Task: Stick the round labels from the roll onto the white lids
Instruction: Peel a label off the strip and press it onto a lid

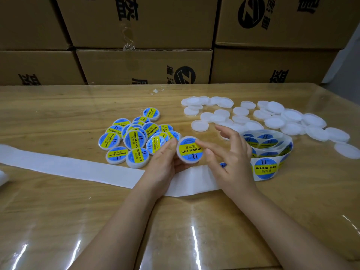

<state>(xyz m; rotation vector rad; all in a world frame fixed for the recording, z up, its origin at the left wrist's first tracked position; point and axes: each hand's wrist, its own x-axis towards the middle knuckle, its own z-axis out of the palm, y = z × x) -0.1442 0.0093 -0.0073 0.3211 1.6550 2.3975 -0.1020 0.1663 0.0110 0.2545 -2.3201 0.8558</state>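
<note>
My left hand (pixel 165 162) grips one labelled white round plastic lid (pixel 186 161) at near centre. My right hand (pixel 229 162), fingers spread, touches its top. To the left lie roughly fifteen overlapping labelled lids (pixel 134 140), hard to count. Far right lie about thirty bare white lids (pixel 276 121). One roll of blue-and-yellow round labels (pixel 266 151) is partly hidden behind my right hand.

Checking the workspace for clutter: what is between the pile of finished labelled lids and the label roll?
In the head view, one labelled lid, gripped by the left hand and touched by the right hand, over the white backing strip.
</note>
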